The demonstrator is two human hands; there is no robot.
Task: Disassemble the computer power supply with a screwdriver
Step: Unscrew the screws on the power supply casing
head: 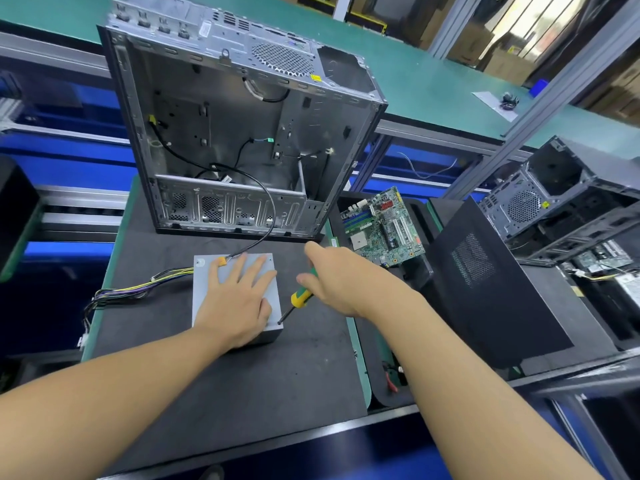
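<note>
Head view shows a grey power supply lying flat on a dark mat, near the middle of it. Its long side runs from near the person to far away. A bunch of wires comes out of its left side and hangs over the mat's left edge. The left hand lies flat on top of the supply with its fingers spread wide. The right hand has its fingers curled round the yellow and green handle of a screwdriver. The screwdriver is slanted, with the handle up and to the right. Its tip points down and left at the supply's right edge, close to the near corner. I cannot tell if the tip touches. An open case stands just behind the supply, and a black cable runs from it to an orange plug on the supply's far edge. Bare mat lies in front of the supply and on its right. A green board sits past the mat's right edge. A small mark is on the supply's far left corner, too small to read.
</note>
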